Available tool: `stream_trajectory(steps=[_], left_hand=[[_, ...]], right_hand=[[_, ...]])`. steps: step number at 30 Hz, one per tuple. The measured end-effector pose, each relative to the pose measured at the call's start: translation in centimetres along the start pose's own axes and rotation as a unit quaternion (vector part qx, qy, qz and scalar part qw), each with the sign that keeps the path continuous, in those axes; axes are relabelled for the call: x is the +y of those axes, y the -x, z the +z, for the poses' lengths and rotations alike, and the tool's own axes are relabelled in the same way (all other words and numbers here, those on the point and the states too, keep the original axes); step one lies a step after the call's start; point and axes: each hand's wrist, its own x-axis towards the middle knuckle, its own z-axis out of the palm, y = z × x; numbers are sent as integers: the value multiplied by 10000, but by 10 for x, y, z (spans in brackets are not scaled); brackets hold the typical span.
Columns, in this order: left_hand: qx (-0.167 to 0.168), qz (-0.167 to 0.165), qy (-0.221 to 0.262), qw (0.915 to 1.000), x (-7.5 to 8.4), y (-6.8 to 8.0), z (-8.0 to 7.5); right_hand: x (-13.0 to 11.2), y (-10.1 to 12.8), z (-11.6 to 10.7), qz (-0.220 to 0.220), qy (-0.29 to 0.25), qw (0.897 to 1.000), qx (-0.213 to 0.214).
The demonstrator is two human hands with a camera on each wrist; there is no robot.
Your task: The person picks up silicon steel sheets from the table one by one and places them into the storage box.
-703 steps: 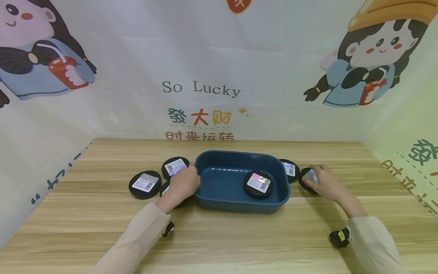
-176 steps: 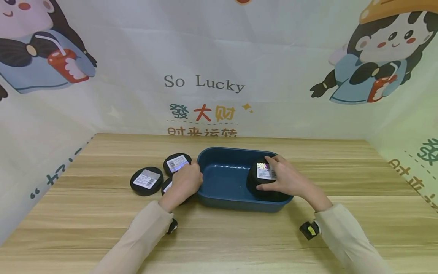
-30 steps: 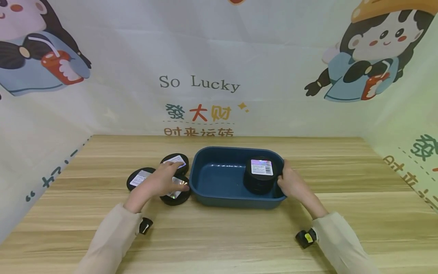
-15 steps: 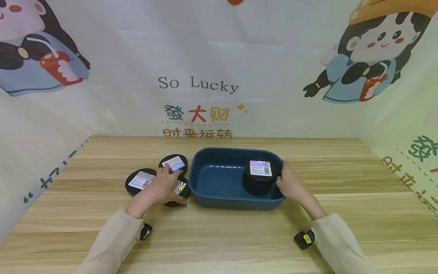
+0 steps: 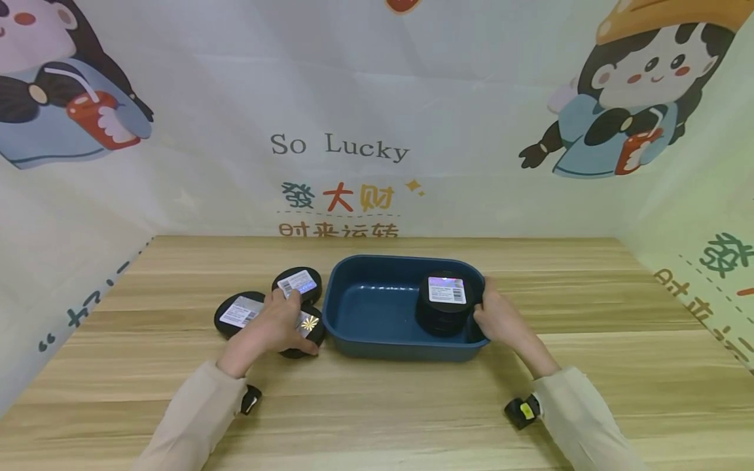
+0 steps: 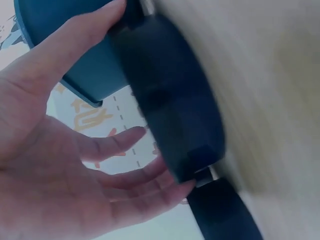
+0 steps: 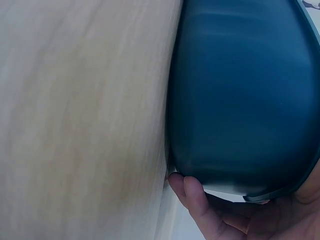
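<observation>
Beneath the left hand (image 5: 277, 324) lies a round black plastic lidded tin with a shiny sticker (image 5: 306, 329), on the pale wood-grain surface (image 5: 377, 405). The fingers spread fairly wide over its top, thumb at the near edge; from the left wrist view the fingers look straight rather than curled, though that view is blurred. Two more flat black round tins with white barcode labels (image 5: 297, 283) sit just beyond the fingertips.

Immediately right of this hand stands a dark blue rounded rectangular plastic tub (image 5: 377, 307). The right hand (image 5: 497, 317) grips its right rim, thumb over the edge and fingers under the lip. A stack of like black tins (image 5: 444, 304) stands inside, just left of that hand.

Judgement: the tin appears light, rigid and smooth-sided, liable to slip; best taken by pinching opposite edges of the rim.
</observation>
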Motion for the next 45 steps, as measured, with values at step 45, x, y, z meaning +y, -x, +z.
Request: stream_trajectory(steps=[45], left_hand=[[-460,328,-344,9978,-6,-1,-22]], right_hand=[[0,-1,0,78,-11,10000,3]])
